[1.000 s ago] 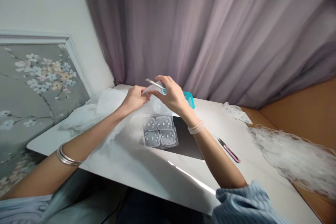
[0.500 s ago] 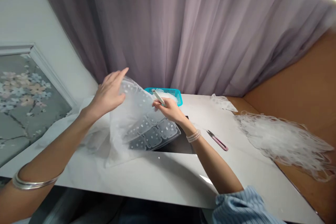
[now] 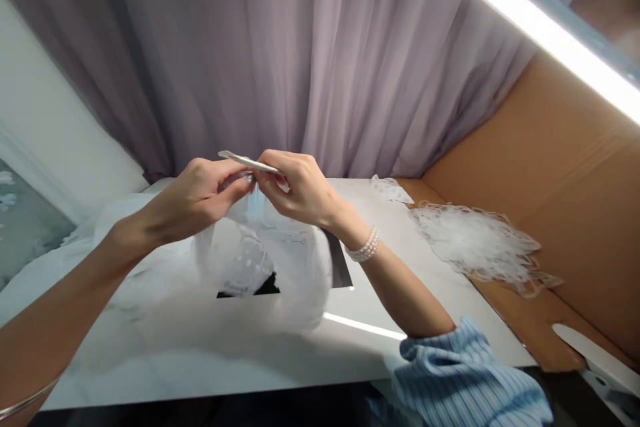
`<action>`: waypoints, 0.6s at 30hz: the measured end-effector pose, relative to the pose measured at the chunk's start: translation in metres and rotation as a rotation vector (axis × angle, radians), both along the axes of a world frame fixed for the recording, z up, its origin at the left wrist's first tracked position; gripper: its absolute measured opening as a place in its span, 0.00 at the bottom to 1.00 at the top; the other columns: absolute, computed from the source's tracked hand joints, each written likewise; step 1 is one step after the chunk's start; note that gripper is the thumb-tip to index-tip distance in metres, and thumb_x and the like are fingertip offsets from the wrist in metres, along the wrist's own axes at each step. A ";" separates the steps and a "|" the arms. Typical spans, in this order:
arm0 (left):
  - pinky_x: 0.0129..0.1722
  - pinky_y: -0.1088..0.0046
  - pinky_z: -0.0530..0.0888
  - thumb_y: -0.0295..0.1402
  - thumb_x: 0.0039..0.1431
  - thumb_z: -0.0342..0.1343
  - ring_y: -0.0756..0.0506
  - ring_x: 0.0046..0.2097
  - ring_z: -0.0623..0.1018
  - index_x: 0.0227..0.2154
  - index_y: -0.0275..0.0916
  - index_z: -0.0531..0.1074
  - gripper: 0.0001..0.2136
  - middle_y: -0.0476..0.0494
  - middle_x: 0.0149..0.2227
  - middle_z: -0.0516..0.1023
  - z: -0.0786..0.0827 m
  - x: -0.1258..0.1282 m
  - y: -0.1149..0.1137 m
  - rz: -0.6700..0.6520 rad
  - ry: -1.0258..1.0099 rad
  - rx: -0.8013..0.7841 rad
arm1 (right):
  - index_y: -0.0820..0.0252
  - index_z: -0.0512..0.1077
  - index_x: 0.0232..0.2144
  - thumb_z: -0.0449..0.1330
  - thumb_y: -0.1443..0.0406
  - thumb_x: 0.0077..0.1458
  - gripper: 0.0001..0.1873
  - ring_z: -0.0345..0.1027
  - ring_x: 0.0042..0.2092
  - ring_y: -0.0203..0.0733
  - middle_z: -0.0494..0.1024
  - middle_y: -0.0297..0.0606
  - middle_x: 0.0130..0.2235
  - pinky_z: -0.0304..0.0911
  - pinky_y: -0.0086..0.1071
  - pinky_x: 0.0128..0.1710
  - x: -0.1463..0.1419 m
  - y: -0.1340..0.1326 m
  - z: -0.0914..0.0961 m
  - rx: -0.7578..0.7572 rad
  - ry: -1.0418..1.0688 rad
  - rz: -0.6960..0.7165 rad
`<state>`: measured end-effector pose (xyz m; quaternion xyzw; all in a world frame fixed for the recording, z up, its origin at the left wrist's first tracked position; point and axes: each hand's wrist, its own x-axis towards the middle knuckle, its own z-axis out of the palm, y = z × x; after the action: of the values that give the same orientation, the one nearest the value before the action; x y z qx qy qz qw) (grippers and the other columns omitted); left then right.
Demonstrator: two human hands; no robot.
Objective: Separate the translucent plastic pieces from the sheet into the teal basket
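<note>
My left hand [image 3: 200, 195] and my right hand [image 3: 295, 188] meet in front of me above the white table [image 3: 210, 360]. Both are closed in a pinch on the top edge of a sheer white dotted fabric [image 3: 265, 260], which hangs down from them over the table. My right hand also grips a thin white pen-like tool [image 3: 245, 161] that points left over my left fingers. A dark mat [image 3: 340, 267] lies on the table behind the fabric, partly hidden by it.
A heap of white lace trim [image 3: 475, 247] lies at the table's right end, with a smaller scrap [image 3: 390, 189] behind it. More white cloth [image 3: 60, 260] lies at the left. A purple curtain [image 3: 300, 67] hangs behind. A brown panel [image 3: 550, 180] rises at the right.
My left hand came down from the raised fabric edge and met my right hand. Both lifted the fabric off the table. The view swung right, so the teal basket and pink tool are out of sight.
</note>
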<state>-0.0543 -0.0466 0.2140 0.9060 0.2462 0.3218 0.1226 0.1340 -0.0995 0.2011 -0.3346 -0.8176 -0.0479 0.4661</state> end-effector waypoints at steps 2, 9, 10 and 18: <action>0.22 0.74 0.57 0.37 0.65 0.47 0.52 0.21 0.59 0.36 0.42 0.75 0.12 0.55 0.19 0.62 -0.004 0.003 -0.005 -0.040 0.026 0.072 | 0.57 0.57 0.26 0.49 0.70 0.62 0.12 0.52 0.27 0.31 0.60 0.27 0.26 0.50 0.28 0.30 0.003 -0.005 0.003 -0.005 -0.015 -0.024; 0.22 0.74 0.57 0.32 0.64 0.47 0.53 0.18 0.59 0.30 0.41 0.70 0.09 0.57 0.16 0.58 -0.032 0.017 -0.020 0.110 -0.112 0.491 | 0.56 0.55 0.25 0.51 0.70 0.61 0.13 0.52 0.27 0.32 0.60 0.28 0.26 0.50 0.28 0.30 0.004 -0.020 -0.016 0.001 0.041 -0.210; 0.22 0.74 0.58 0.31 0.64 0.47 0.53 0.18 0.60 0.29 0.41 0.70 0.09 0.57 0.16 0.58 -0.036 0.019 -0.020 0.124 -0.121 0.528 | 0.56 0.54 0.25 0.51 0.70 0.61 0.13 0.51 0.27 0.32 0.60 0.28 0.26 0.49 0.28 0.29 0.003 -0.021 -0.020 0.004 0.055 -0.244; 0.21 0.76 0.56 0.28 0.61 0.49 0.54 0.18 0.57 0.25 0.40 0.70 0.09 0.57 0.15 0.55 -0.038 0.012 -0.038 0.215 -0.222 0.709 | 0.55 0.51 0.23 0.51 0.68 0.57 0.13 0.46 0.24 0.32 0.55 0.26 0.22 0.45 0.29 0.26 0.004 -0.014 -0.044 0.020 0.228 -0.530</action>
<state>-0.0420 -0.0848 0.1758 0.8207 0.1987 0.4943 -0.2066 0.1379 -0.1134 0.1567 -0.5352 -0.6435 -0.1384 0.5294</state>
